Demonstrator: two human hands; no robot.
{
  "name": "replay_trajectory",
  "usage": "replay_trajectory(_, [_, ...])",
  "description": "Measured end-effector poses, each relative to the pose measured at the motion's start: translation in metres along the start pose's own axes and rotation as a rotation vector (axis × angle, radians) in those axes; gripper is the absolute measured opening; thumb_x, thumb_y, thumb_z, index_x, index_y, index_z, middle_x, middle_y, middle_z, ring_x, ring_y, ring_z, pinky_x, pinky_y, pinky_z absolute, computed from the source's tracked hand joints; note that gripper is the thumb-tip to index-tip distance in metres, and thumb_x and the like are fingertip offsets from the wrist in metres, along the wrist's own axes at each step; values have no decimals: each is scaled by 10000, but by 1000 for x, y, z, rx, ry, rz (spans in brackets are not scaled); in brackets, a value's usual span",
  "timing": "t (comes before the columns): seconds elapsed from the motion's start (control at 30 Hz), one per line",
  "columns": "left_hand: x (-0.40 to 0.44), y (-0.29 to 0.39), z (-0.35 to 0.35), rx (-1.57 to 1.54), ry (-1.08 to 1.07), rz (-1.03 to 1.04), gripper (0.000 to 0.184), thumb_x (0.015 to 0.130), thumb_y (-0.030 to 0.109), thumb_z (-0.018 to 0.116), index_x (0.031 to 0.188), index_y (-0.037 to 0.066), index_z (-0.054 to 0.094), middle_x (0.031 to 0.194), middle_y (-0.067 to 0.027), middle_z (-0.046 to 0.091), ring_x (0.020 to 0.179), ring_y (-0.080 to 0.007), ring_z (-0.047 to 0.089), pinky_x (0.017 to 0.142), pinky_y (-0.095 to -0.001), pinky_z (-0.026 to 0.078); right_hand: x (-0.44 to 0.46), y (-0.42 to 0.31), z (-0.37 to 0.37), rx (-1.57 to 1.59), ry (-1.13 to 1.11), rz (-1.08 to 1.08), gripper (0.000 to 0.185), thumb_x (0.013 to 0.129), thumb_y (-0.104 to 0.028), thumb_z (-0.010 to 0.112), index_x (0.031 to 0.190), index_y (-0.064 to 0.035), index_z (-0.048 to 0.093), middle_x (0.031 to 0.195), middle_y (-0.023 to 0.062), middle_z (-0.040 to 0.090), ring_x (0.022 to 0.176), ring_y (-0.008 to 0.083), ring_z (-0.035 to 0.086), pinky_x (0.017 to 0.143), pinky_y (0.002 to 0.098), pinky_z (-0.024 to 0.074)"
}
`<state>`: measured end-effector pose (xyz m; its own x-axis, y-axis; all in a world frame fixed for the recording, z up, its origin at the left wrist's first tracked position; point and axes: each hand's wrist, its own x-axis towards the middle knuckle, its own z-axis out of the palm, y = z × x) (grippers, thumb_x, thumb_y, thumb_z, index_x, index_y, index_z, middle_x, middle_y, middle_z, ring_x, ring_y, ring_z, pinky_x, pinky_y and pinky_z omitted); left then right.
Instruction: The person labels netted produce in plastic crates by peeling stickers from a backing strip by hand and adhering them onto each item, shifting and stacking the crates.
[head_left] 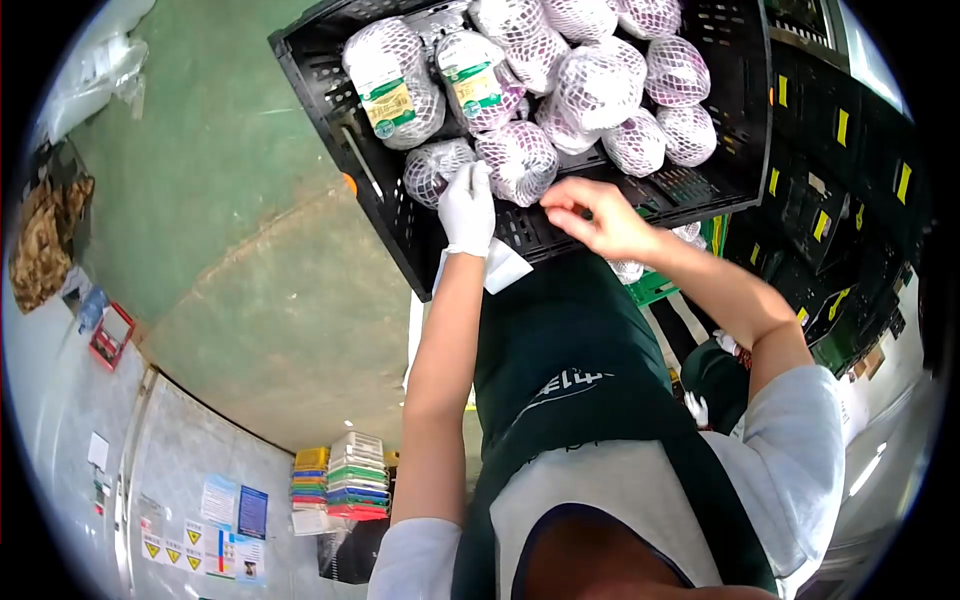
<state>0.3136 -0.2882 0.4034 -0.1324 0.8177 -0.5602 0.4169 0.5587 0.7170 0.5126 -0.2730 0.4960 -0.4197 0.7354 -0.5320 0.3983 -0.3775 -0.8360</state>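
Note:
My left hand (468, 212), in a white glove, reaches into a black crate (395, 225). Its fingertips are pinched together between two netted purple rounds, and whatever they grip is hidden. The left one (438, 172) is by those fingers; the right one (517, 163) sits between my hands. My bare right hand (600, 218) is closed, fingers curled, at the lower right of that second round; I cannot make out anything in it. Two wrapped packs with green-and-yellow labels (388, 103) lie at the crate's left. A piece of white paper (507, 266) shows beside my left wrist.
More netted purple rounds (600, 85) fill the crate's back and right. Stacked black crates (825, 205) with yellow tags stand at right, and a green crate (655, 288) sits lower. Another person (715, 385) is nearby at right. Coloured trays (357, 475) are stacked near the wall.

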Motion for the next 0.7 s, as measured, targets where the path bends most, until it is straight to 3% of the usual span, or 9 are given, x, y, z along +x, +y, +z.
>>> replay_trajectory(0.17, [3, -4, 1, -93, 97, 50, 254, 937, 245, 501, 868, 35, 626, 766, -141, 628, 691, -304, 604, 643, -363, 463, -22, 0, 49, -570, -120, -191, 422, 698, -350, 747, 1010, -92, 630, 1026, 34, 606, 968, 253, 546, 848, 400, 438])
replay_trajectory(0.27, [0, 12, -14, -255, 64, -11, 270, 958, 257, 480, 892, 50, 642, 733, -63, 639, 603, -140, 561, 569, -278, 426, -4, 15, 72, -260, -88, -141, 224, 732, -231, 727, 871, -66, 667, 840, 66, 627, 834, 247, 581, 745, 362, 469])
replay_trajectory(0.3, [0, 11, -24, -494, 31, -153, 264, 965, 250, 477, 922, 51, 646, 719, 0, 622, 579, -57, 498, 546, -217, 387, 3, 8, 78, 64, 33, -78, 122, 767, -143, 699, 788, -33, 651, 719, 67, 619, 703, 193, 600, 647, 326, 475])
replay_trajectory(0.33, [-1, 8, -38, -605, -34, -117, 248, 970, 214, 457, 977, 38, 631, 807, -15, 641, 679, -77, 548, 626, -230, 419, 10, 2, 72, 220, 17, 113, 104, 806, -110, 676, 768, -22, 634, 679, 45, 620, 634, 137, 599, 590, 293, 463])
replay_trajectory(0.4, [-12, 19, -69, -806, -145, -64, 363, 898, 281, 558, 1141, 11, 559, 1077, -85, 613, 963, -160, 582, 826, -288, 449, 36, -15, 53, 427, -35, 254, 157, 823, -158, 691, 740, -38, 632, 639, 9, 597, 590, 90, 567, 555, 262, 458])
replay_trajectory(0.5, [-28, 62, -106, -324, -341, 451, 711, 684, 304, 737, 1279, 17, 474, 1334, -131, 451, 1256, -242, 426, 1075, -380, 301, 69, -51, 21, 651, -172, 485, 146, 860, -196, 667, 811, -59, 657, 673, -5, 621, 540, 61, 567, 488, 208, 473])
replay_trajectory(0.6, [-33, 91, -109, -107, -201, 559, 601, 665, 106, 755, 1207, 20, 508, 1241, -108, 511, 1188, -206, 473, 1024, -358, 358, 94, -59, 4, 860, -241, 470, 178, 879, -222, 649, 897, -45, 654, 702, 6, 642, 574, 68, 600, 522, 208, 490])
replay_trajectory(0.67, [-24, 85, -101, -366, -151, 283, 410, 709, 77, 744, 1085, 56, 581, 1111, -92, 588, 1050, -197, 554, 943, -329, 420, 96, -76, -2, 963, -168, 478, 228, 907, -253, 610, 954, -31, 629, 803, 28, 663, 664, 100, 627, 645, 224, 519])
replay_trajectory(0.7, [-22, 88, -92, -602, -86, 224, 237, 795, 21, 679, 1014, 39, 589, 1009, -39, 617, 934, -115, 575, 839, -264, 459, 93, -79, -4, 877, -129, 415, 234, 912, -266, 601, 951, -37, 627, 815, 23, 656, 711, 102, 625, 692, 239, 516])
